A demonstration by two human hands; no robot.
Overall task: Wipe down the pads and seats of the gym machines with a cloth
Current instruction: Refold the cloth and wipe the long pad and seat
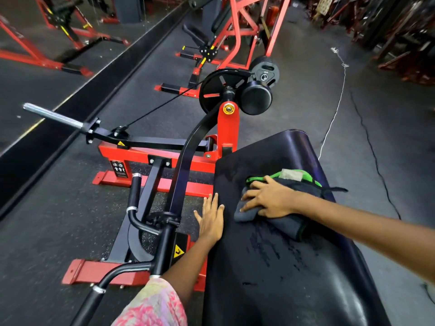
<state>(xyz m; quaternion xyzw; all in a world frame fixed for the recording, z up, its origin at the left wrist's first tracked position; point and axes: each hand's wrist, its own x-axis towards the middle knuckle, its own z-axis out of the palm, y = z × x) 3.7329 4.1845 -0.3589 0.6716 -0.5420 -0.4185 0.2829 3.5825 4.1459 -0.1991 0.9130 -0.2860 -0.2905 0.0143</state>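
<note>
A long black padded bench (277, 267) of a red and black gym machine runs from the bottom of the view up to the middle right. A dark grey cloth (284, 222) with green trim lies on the pad. My right hand (268, 198) presses flat on the cloth with fingers spread. My left hand (210, 218) rests flat on the pad's left edge, fingers straight, beside the cloth and apart from it. Wet streaks (266, 245) show on the pad below the cloth.
The machine's red frame (146, 156) and black lever arm (188, 151) stand left of the pad, with a chrome bar (51, 115) and a round roller pad (255, 97) beyond. A white cord (334, 114) and a black cable (374, 156) lie on the floor at right. More red machines (235, 34) stand behind.
</note>
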